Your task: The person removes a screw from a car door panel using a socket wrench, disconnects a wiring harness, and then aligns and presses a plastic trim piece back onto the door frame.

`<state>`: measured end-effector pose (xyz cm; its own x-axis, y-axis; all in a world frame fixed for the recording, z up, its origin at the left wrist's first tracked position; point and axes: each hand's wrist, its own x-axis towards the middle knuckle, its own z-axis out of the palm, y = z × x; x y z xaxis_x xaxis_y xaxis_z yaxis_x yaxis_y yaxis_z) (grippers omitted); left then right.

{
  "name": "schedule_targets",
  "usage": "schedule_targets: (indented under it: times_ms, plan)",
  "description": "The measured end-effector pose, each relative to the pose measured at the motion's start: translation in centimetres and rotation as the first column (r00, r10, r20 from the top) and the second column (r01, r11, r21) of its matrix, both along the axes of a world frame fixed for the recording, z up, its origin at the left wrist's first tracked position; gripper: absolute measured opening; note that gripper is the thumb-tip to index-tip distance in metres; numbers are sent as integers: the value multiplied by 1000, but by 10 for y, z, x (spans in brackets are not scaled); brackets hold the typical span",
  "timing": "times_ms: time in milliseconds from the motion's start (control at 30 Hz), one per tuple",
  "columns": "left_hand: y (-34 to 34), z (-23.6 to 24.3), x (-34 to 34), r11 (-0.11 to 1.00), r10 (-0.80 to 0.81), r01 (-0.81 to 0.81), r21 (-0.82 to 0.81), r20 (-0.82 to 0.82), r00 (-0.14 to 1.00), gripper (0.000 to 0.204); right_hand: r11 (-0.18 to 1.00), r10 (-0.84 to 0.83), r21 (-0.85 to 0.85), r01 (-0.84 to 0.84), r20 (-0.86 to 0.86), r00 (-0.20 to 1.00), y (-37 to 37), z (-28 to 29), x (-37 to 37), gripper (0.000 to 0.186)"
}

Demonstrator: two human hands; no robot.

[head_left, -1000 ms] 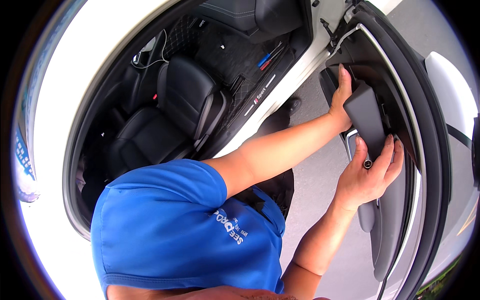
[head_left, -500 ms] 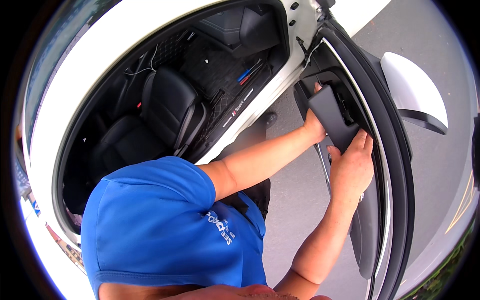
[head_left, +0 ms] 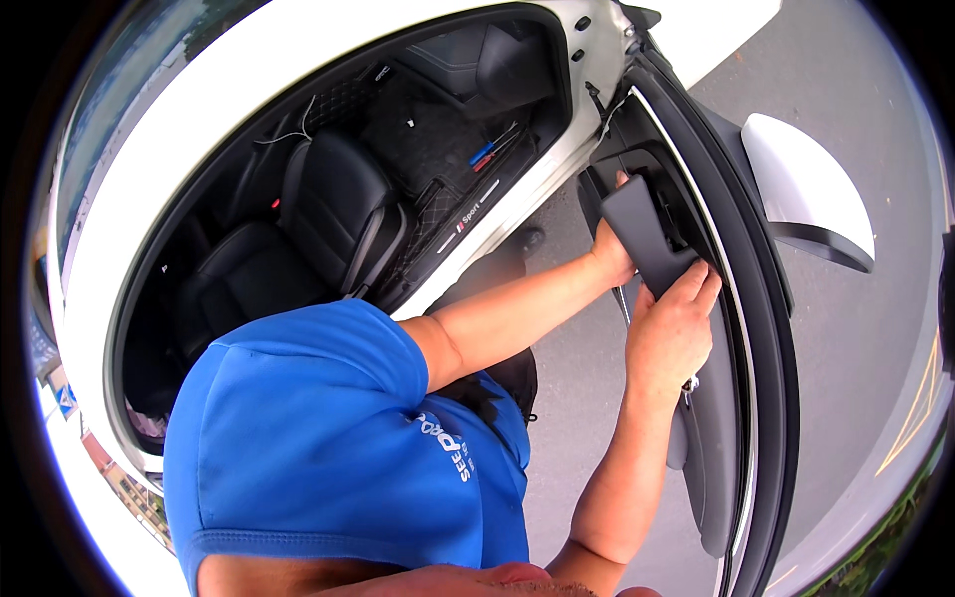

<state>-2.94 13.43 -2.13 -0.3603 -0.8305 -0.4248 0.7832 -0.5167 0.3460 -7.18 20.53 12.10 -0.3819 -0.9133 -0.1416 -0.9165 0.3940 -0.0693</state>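
Note:
Both my hands are on a dark grey angular trim panel (head_left: 642, 234) at the inner side of an open car door (head_left: 761, 328). My left hand (head_left: 611, 249) grips its left side, with some fingers hidden behind it. Around the panel's near end my right hand (head_left: 671, 333) is closed, thumb on the left corner and fingers over the right one. Behind the panel lies a dark recess in the door lining (head_left: 711, 448). I cannot tell whether the panel is still joined to the door.
A white side mirror (head_left: 806, 184) juts from the door's outer side. To the left are the car's white door sill (head_left: 542, 164) and a black leather seat (head_left: 333, 214). Screwdrivers with blue (head_left: 481, 154) and red handles lie on the car floor. Grey pavement (head_left: 572, 398) shows below.
The door has shifted slightly left, toward the car body, and my hands and the trim panel have moved with it. My grip looks the same.

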Motion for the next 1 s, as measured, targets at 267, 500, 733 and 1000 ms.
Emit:
schedule_targets:
  times_ms: [267,500,733,1000]
  plan:
    - [-2,-5,12,992,-120,124,-29,99,988,66,935,-43,-286,208,493,869,-2,5,-24,43]
    - [-17,-1,63,929,91,140,-341,580,810,49,757,49,-484,438,712,700,-7,-4,-38,27]
    - [-28,69,90,654,66,659,-372,895,440,63,762,-104,-342,551,774,625,-13,4,-18,23]
    - [-44,50,93,554,-32,729,-402,865,501,59,789,49,-584,191,370,928,-18,2,-20,29]
